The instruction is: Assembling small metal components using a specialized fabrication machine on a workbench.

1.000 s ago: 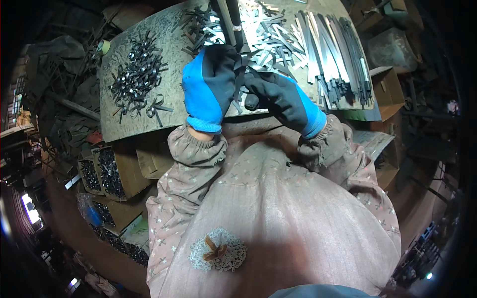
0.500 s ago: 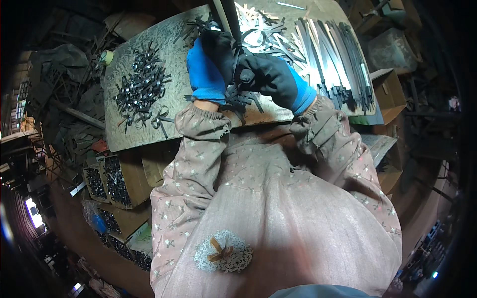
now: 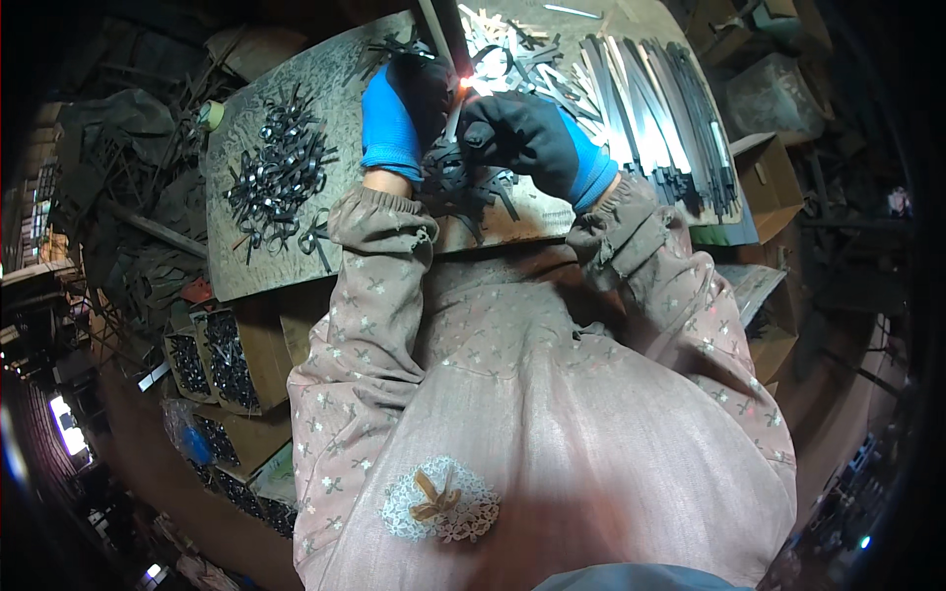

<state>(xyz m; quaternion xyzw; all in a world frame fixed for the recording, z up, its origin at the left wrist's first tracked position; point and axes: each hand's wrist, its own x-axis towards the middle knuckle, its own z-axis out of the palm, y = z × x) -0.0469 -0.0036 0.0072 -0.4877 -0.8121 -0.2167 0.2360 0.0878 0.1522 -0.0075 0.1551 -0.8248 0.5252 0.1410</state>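
Note:
My left hand point(image 3: 409, 108), in a blue and black glove, is closed at the foot of a dark upright bar point(image 3: 451, 30). To its right, my right hand point(image 3: 537, 146), in a matching glove, is curled with the thumb pressed to the fingers. Between the two hands runs a narrow flat strip point(image 3: 452, 123), catching the light; its gripped ends are hidden by the gloves. A small orange glow point(image 3: 465, 83) shines at its upper end, beside the bar. Beneath the hands lies a small heap of dark looped strips point(image 3: 453, 187).
A worn table point(image 3: 286, 276) carries a pile of black looped strips point(image 3: 281, 177) at left and a row of long straight strips point(image 3: 655, 128) at right. Loose short strips point(image 3: 522, 49) lie behind my hands. Cardboard boxes point(image 3: 266, 345) of black pieces stand below left; another box point(image 3: 774, 187) is at right.
The orange glow has appeared beside the bar. My left hand has shifted slightly up and left, my right slightly left, and the strip between them now shows brightly.

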